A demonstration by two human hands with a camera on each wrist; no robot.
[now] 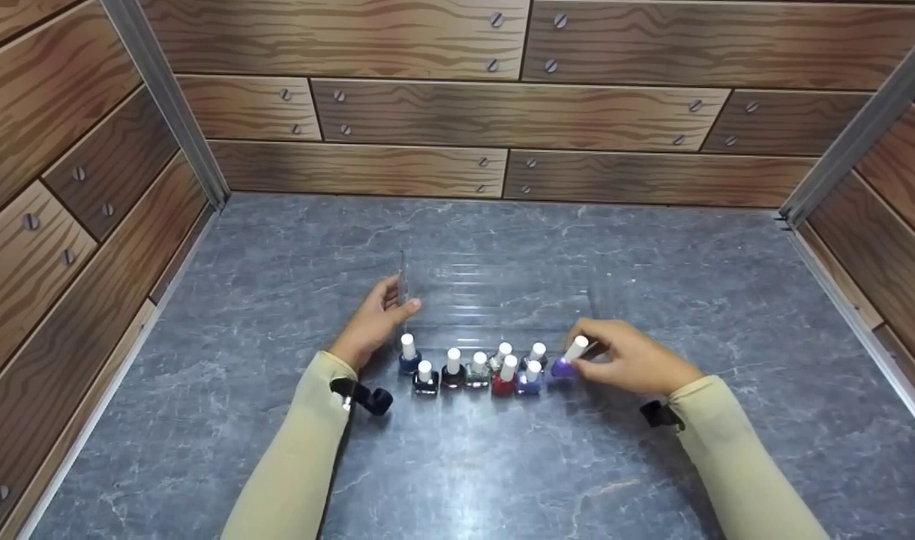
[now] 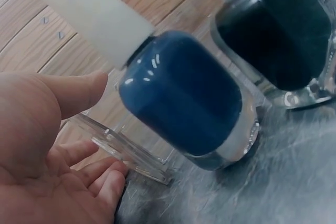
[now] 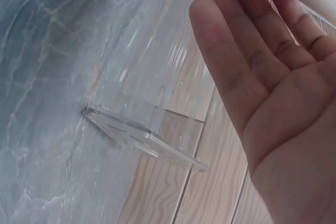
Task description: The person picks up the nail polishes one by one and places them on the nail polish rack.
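On the grey marbled tabletop (image 1: 202,420), far left of the work: left hand (image 1: 373,324), fingers loosely curled, thumb and fingertips touching the left end wall of a clear stepped acrylic rack (image 1: 495,300). Left wrist view shows that wall's lower corner just beside the fingertips (image 2: 107,179); whether the hand truly grips it, cannot tell.

Next right: a row of small glass nail-polish bottles with white caps, standing upright just in front of the rack. Blue bottle (image 1: 409,355) nearest the left hand, then black bottle (image 1: 425,377), dark maroon bottle (image 1: 453,368), clear-grey bottle (image 1: 478,370), red bottle (image 1: 505,377), royal-blue bottle (image 1: 530,378). Two more white caps show behind the red and royal-blue ones; their colours cannot be told. The bottles stand packed closely together.

Right end of row: purple nail-polish bottle (image 1: 567,361), tilted, long axis leaning up and to the right, white cap uppermost and base low, just beside the royal-blue bottle. Right hand (image 1: 630,360) pinches it at the cap between thumb and fingertips; right wrist view shows the other fingers (image 3: 236,66) held straight and together.

Rack holds no bottle that can be seen; its steps lie directly behind the row. Wood-patterned panels (image 1: 502,112) wall the table on three sides.
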